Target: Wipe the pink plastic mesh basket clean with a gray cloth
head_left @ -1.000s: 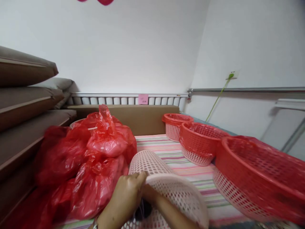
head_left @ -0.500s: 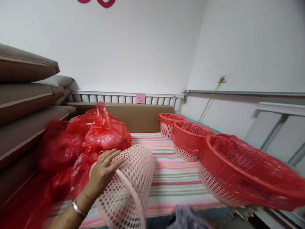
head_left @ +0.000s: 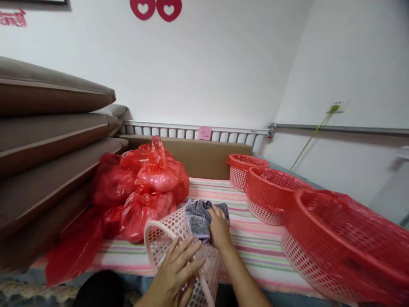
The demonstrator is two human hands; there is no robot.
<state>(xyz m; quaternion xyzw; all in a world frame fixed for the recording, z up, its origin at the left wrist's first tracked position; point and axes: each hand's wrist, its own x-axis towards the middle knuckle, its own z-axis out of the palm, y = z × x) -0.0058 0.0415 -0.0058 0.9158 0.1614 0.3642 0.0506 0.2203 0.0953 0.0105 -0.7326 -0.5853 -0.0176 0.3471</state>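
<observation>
A pale pink plastic basket point(head_left: 168, 226) with a mesh of holes lies on its side on the striped sheet, its mouth towards me. My left hand point(head_left: 180, 268) rests over the basket's rim with fingers stretched and slightly spread. Against the upper side of the basket, my right hand point(head_left: 219, 226) presses a grey cloth point(head_left: 198, 217) with lilac edging. The fingers are bent over the cloth, and their tips are partly lost in its folds.
Bulging red plastic bags point(head_left: 159, 175) lie left of the basket, beside stacked brown cushions point(head_left: 57, 123). Three pink baskets lined with red bags stand in a row on the right, the largest basket point(head_left: 306, 256) nearest. A radiator point(head_left: 188, 130) runs along the back wall.
My right hand has come into view and brought the grey cloth onto the basket. The left hand has shifted down and right along the rim. The view has turned left.
</observation>
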